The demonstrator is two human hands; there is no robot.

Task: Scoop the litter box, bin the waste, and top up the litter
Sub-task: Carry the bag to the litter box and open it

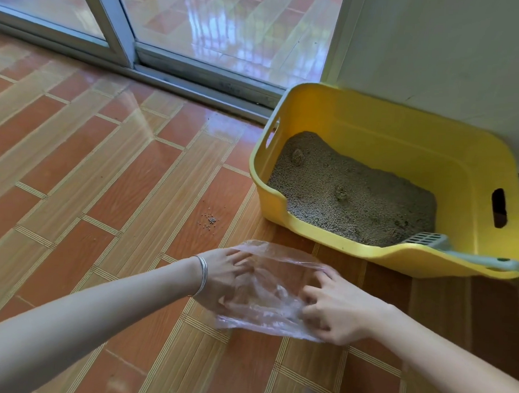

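A yellow litter box [363,111] stands on the floor against the wall at the right, holding grey litter [352,193] with two darker clumps in it. A pale grey scoop [449,249] lies in its near right corner, handle resting on the rim. In front of the box a clear plastic bag [273,291] is held just above the floor. My left hand [226,277] grips the bag's left edge, partly inside or behind the film. My right hand [336,307] pinches its right edge.
Brown and tan patterned floor tiles [101,186] fill the view. A few spilled litter grains [209,219] lie left of the box. A sliding glass door [202,25] and its metal track run along the back; a white wall [458,56] stands behind the box.
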